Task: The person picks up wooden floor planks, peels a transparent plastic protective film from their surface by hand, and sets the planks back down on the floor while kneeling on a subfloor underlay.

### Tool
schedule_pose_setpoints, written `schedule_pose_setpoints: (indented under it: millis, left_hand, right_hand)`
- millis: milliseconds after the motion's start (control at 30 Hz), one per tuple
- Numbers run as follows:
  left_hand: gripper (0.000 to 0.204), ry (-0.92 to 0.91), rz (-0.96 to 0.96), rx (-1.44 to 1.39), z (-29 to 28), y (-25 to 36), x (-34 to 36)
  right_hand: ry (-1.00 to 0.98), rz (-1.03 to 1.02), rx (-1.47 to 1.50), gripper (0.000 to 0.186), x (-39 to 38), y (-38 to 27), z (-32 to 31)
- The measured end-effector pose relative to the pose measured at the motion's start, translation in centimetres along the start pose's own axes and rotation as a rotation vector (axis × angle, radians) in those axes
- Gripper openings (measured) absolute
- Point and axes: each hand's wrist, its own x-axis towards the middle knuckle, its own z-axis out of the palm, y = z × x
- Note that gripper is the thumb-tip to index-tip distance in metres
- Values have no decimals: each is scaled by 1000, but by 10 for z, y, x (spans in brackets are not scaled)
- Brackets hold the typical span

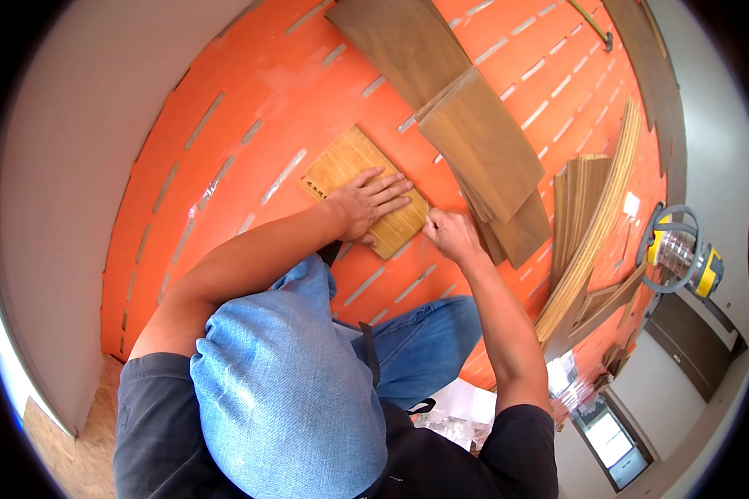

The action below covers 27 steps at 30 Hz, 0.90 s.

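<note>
Item 1: short yellow-brown wooden board [349, 158], dark marks along its left end, laid flat on an orange underlay sheet [250, 100] with rows of silvery slots. Position: in front of the worker, under the left hand and just left of the right hand.

Item 2: left hand [376, 202], palm down across the middle of the board, fingers apart and pointing right, thumb near the board's near edge. It presses from above and is not clamped round the board.

Item 3: right hand [455, 236], at the board's right corner, fingers curled together. From here I cannot tell whether they pinch the corner or a small tool.

Item 4: overlapping brown floor planks [487, 145], right of the board and beyond the right hand, set apart from the board.

Item 5: upright-looking stack of planks [578, 200], further right, a long plank bundle [614, 195] running beside it.

Item 6: hammer [607, 40], yellow-green handle, far right on the underlay.

Item 7: yellow-and-grey vacuum cleaner [682, 256], grey hose looped, at the far right.

Item 8: blue denim trousers [433, 341], worn by the worker, near the board.
</note>
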Motion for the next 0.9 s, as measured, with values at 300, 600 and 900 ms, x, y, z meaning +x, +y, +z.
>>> schedule_pose_setpoints:
  millis: [300,600,900]
  left_hand:
    - [115,21,7,-24,-1,-2,-1]
    - [117,33,-192,103,-5,10,-7]
    - [109,-16,-220,68,0,7,-6]
  right_hand:
    - [-163,322,-161,56,-1,-14,-28]
    - [-193,174,-50,40,10,-8,-9]
    - [-130,4,129,33,4,-25,-2]
